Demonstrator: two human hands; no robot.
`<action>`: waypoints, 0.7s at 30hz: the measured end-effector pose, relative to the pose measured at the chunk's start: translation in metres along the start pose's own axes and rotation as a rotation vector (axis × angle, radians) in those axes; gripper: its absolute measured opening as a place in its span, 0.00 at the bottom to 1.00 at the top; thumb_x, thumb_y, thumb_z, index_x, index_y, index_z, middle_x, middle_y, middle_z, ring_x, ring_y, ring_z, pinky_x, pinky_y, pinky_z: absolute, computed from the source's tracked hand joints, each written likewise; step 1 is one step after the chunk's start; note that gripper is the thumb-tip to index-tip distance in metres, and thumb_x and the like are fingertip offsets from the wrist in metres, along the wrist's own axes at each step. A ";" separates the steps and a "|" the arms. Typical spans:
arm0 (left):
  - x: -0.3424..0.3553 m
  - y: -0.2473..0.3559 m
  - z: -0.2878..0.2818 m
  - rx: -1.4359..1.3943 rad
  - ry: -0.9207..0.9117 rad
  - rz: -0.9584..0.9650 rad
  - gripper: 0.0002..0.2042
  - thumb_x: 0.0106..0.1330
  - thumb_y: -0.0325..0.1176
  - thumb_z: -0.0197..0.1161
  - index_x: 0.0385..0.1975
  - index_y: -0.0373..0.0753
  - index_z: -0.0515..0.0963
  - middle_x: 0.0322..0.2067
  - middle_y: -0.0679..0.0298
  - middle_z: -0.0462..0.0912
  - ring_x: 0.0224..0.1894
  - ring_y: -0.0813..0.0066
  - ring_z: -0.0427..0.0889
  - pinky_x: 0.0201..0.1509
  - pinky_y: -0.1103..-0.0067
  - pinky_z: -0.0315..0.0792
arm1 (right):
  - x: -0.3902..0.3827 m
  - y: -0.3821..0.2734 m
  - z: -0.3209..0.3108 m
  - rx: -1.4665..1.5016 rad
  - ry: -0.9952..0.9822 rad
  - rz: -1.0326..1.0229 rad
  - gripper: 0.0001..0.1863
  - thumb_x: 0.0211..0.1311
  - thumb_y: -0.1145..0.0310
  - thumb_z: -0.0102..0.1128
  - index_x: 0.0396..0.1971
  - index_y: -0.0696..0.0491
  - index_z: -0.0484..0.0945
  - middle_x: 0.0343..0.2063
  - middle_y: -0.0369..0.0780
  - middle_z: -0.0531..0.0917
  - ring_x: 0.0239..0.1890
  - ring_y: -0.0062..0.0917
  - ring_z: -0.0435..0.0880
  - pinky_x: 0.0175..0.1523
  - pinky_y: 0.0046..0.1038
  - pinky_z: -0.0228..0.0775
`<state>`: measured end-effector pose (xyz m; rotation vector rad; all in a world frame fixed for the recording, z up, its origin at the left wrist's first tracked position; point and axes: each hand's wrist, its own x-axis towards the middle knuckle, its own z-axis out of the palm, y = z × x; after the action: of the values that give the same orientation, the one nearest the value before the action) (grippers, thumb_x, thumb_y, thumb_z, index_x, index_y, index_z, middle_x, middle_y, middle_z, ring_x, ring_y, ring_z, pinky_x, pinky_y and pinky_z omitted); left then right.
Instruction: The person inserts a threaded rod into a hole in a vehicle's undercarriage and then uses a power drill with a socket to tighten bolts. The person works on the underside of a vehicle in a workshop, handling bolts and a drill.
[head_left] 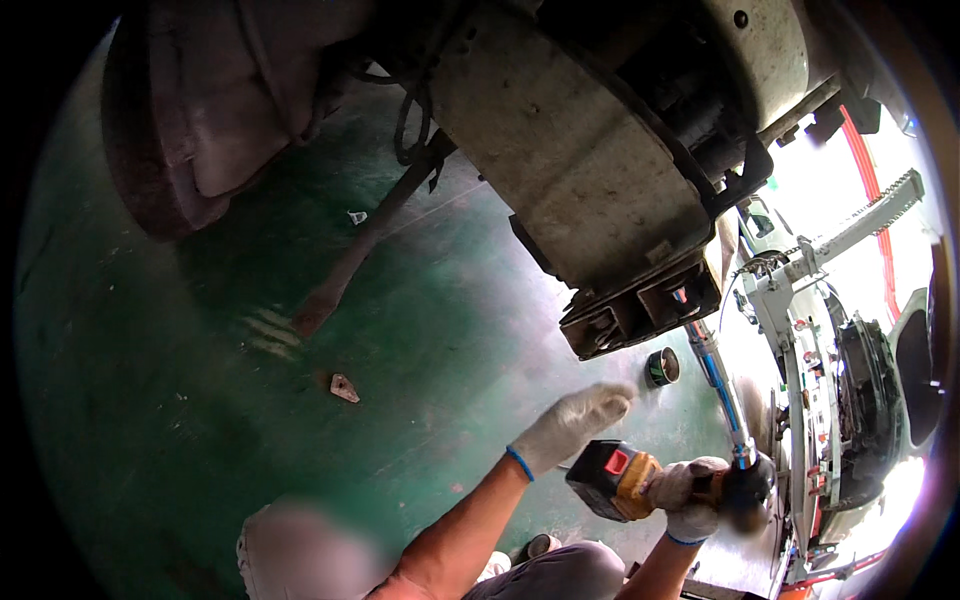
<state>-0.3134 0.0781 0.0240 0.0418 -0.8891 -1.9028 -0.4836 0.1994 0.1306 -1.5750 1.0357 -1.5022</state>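
Observation:
My left hand (575,422), in a white knit glove with a blue cuff, reaches forward over the green floor with its fingers apart and nothing in it. It is nearest a small dark round cup-like part (661,367) on the floor, a short way beyond the fingertips. My right hand (688,497), gloved the same, grips the handle of a yellow and black cordless power tool (640,481) with a red-marked battery. The tool's head points right, toward a blue and silver rod (716,380) that rises to the underside of a raised vehicle (590,150).
The vehicle's grimy underbody and a worn tyre (180,130) hang overhead at the top. A long rusty bar (350,265) slants to the floor. A small wedge-shaped scrap (344,388) lies on the green floor. A white metal lift frame (800,300) stands at the right.

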 end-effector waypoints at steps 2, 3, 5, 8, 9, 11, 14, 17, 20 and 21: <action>-0.010 -0.053 0.003 -0.225 0.078 -0.192 0.22 0.74 0.44 0.56 0.58 0.33 0.72 0.51 0.58 0.80 0.55 0.71 0.78 0.62 0.72 0.72 | 0.013 -0.015 0.003 -0.001 -0.073 0.002 0.22 0.70 0.49 0.50 0.43 0.55 0.75 0.11 0.37 0.69 0.11 0.28 0.67 0.22 0.35 0.63; -0.015 -0.052 0.025 -0.476 0.086 -0.321 0.22 0.74 0.45 0.55 0.58 0.33 0.71 0.51 0.58 0.80 0.54 0.70 0.79 0.62 0.71 0.72 | 0.006 -0.015 -0.012 -0.036 -0.041 0.001 0.21 0.71 0.50 0.49 0.43 0.55 0.75 0.11 0.37 0.69 0.11 0.28 0.67 0.21 0.34 0.63; -0.021 -0.052 0.036 -0.737 0.104 -0.444 0.22 0.74 0.46 0.54 0.59 0.35 0.71 0.51 0.58 0.80 0.54 0.69 0.79 0.62 0.71 0.73 | -0.003 -0.011 -0.034 -0.078 0.002 -0.002 0.20 0.72 0.52 0.47 0.42 0.55 0.75 0.11 0.37 0.70 0.11 0.27 0.67 0.20 0.33 0.62; -0.017 -0.051 0.041 -0.781 0.110 -0.443 0.20 0.74 0.44 0.55 0.56 0.36 0.72 0.50 0.58 0.81 0.52 0.68 0.80 0.59 0.70 0.75 | -0.003 -0.016 -0.032 -0.140 0.012 -0.042 0.15 0.71 0.57 0.51 0.38 0.54 0.74 0.11 0.37 0.70 0.11 0.26 0.67 0.19 0.31 0.61; -0.015 -0.049 0.044 -0.768 0.113 -0.447 0.19 0.74 0.44 0.55 0.56 0.36 0.72 0.50 0.58 0.81 0.52 0.68 0.81 0.59 0.70 0.75 | -0.003 -0.019 -0.032 -0.151 0.012 -0.061 0.12 0.70 0.60 0.53 0.36 0.54 0.73 0.11 0.36 0.69 0.11 0.26 0.67 0.18 0.30 0.61; -0.014 -0.048 0.046 -0.743 0.126 -0.465 0.19 0.74 0.43 0.55 0.55 0.36 0.73 0.49 0.59 0.81 0.51 0.69 0.81 0.58 0.71 0.75 | 0.014 -0.030 -0.007 -0.113 -0.108 -0.072 0.09 0.67 0.64 0.57 0.33 0.53 0.72 0.11 0.36 0.69 0.11 0.26 0.66 0.18 0.31 0.61; -0.013 -0.048 0.039 -0.744 0.106 -0.432 0.18 0.74 0.43 0.54 0.54 0.37 0.74 0.48 0.60 0.82 0.50 0.70 0.82 0.58 0.71 0.76 | 0.017 -0.030 0.006 -0.122 -0.127 -0.087 0.08 0.64 0.68 0.60 0.30 0.53 0.70 0.11 0.35 0.69 0.11 0.26 0.67 0.19 0.31 0.62; -0.014 -0.044 0.037 -0.728 0.128 -0.432 0.17 0.74 0.42 0.54 0.54 0.37 0.74 0.47 0.60 0.82 0.49 0.70 0.82 0.57 0.72 0.76 | 0.016 -0.024 0.002 -0.029 -0.119 -0.090 0.09 0.66 0.66 0.59 0.31 0.54 0.71 0.11 0.36 0.68 0.11 0.26 0.67 0.19 0.31 0.63; -0.013 -0.043 0.035 -0.723 0.099 -0.432 0.17 0.74 0.42 0.54 0.54 0.37 0.74 0.47 0.60 0.82 0.49 0.70 0.82 0.56 0.72 0.77 | 0.018 -0.029 0.013 0.009 -0.062 -0.016 0.10 0.68 0.64 0.55 0.32 0.54 0.72 0.11 0.37 0.68 0.12 0.26 0.67 0.20 0.31 0.63; -0.013 -0.043 0.035 -0.717 0.100 -0.430 0.17 0.74 0.42 0.54 0.54 0.37 0.74 0.46 0.60 0.82 0.49 0.70 0.82 0.56 0.72 0.77 | 0.021 -0.031 0.017 0.010 -0.069 -0.004 0.10 0.69 0.63 0.54 0.32 0.55 0.72 0.11 0.37 0.68 0.12 0.26 0.67 0.20 0.32 0.64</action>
<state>-0.3537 0.1182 0.0202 -0.1123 -0.0890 -2.4992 -0.4644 0.1928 0.1664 -1.6108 0.9854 -1.4434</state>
